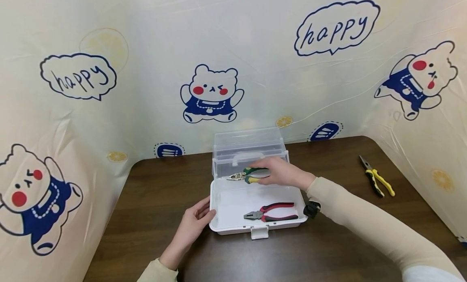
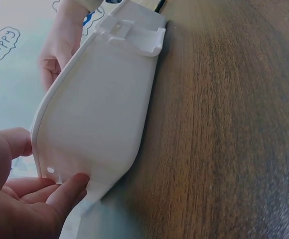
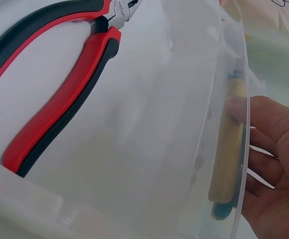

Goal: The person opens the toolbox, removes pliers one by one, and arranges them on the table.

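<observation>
"While our left hand [image 1: 197,215] pinches the side of the white plastic box [image 1: 230,205], what does our right hand [image 1: 282,171] do?"

"We grip the green and yellow metal pliers [image 1: 248,172] with it, above the back of the box, near the clear plastic lid [image 1: 251,140]."

"Where are our other pliers?"

"The red and black pliers [image 1: 261,213] lie in the box; the pointy yellow and black pliers [image 1: 370,170] lie on our brown bench [image 1: 171,188]."
</observation>
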A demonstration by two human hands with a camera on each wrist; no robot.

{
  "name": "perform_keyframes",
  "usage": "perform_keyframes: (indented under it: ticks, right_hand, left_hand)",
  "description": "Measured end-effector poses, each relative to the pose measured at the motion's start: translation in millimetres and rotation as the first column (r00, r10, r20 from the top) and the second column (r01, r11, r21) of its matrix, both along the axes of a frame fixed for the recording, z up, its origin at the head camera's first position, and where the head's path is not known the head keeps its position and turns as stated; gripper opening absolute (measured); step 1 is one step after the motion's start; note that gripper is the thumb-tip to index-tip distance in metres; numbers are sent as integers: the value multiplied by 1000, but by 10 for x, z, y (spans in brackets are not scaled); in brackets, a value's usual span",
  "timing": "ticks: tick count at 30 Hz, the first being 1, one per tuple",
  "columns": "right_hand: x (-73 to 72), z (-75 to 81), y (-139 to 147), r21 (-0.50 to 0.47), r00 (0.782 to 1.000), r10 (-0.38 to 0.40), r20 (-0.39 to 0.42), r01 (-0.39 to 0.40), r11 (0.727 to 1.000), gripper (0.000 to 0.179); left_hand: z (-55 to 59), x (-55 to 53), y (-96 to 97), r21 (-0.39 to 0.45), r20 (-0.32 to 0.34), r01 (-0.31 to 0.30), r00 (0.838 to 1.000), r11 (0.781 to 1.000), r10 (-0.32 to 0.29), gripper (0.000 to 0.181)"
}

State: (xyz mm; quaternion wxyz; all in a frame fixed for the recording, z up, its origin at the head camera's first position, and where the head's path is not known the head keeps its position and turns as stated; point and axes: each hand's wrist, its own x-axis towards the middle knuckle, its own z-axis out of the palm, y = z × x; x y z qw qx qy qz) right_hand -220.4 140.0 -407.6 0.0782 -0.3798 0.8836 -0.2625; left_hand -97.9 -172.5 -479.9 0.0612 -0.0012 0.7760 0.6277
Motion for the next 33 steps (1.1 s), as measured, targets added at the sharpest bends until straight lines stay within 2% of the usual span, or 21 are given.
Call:
perform_keyframes:
  ticks: [11,19,27,33]
  right_hand:
    - [88,120,136,-29,999,-27,-19,27,999,52]
    - [176,189,331,-34,996,-53,-78,50,998,52]
    - [291,212,615,-66,987,-137,-84,132,989,56]
    - [385,184,877,-46,967,-236,-101,232,972,57]
  left_hand:
    - [-9,14,-5,5,12,3,1000,1000,-3,53]
    - [9,13,-2,0,-2,3,1000,1000,-3,52]
    - [14,13,-2,-14,6,6,1000,1000,-6,53]
    - [35,21,-4,-17,15,11,1000,1000,-11,54]
